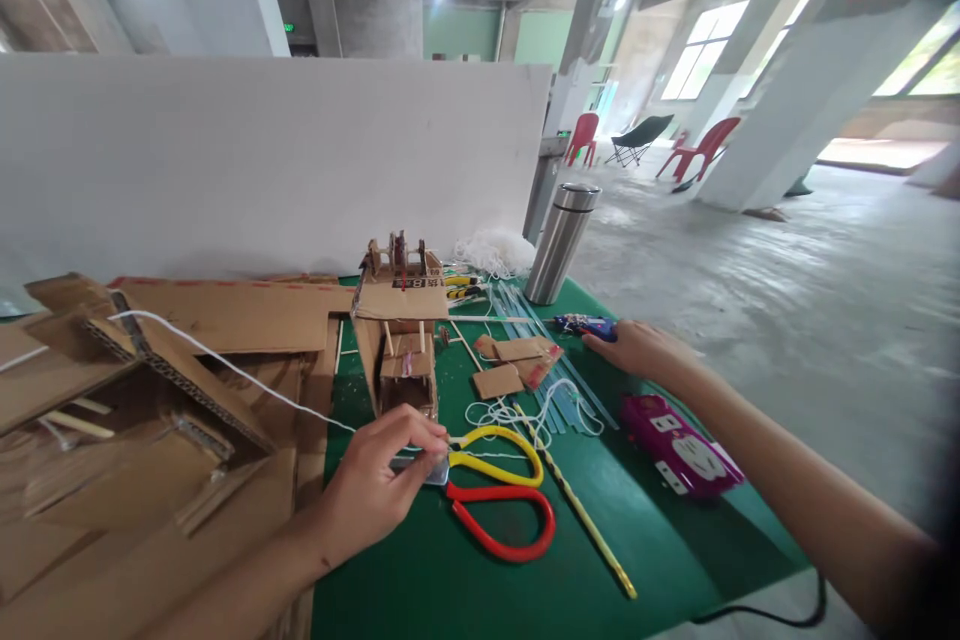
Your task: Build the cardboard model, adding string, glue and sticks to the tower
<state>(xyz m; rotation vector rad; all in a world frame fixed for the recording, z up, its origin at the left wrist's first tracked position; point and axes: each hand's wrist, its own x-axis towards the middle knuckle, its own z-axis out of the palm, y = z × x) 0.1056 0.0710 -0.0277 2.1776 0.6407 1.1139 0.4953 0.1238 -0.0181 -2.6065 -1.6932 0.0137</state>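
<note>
My left hand (390, 470) pinches a white string (247, 382) between thumb and fingertips. The string runs up left to a cardboard structure (142, 350) and trails right over the scissors. Under that hand lie large scissors, one handle loop yellow, the other red (504, 553); part of the blades is hidden. My right hand (637, 348) reaches across the table, its fingers closed at the near end of a blue glue gun (589, 324). Behind my left hand stands a cardboard model (401, 300) with small wheel-like pieces on top and wooden sticks inside.
A steel thermos (562, 245) stands at the table's back right corner. Clear glue sticks (551, 400), cardboard scraps (499, 380) and a yellow rod (589, 520) lie mid-table. A purple power strip (682, 445) sits below my right forearm. A white panel (270, 160) rises behind.
</note>
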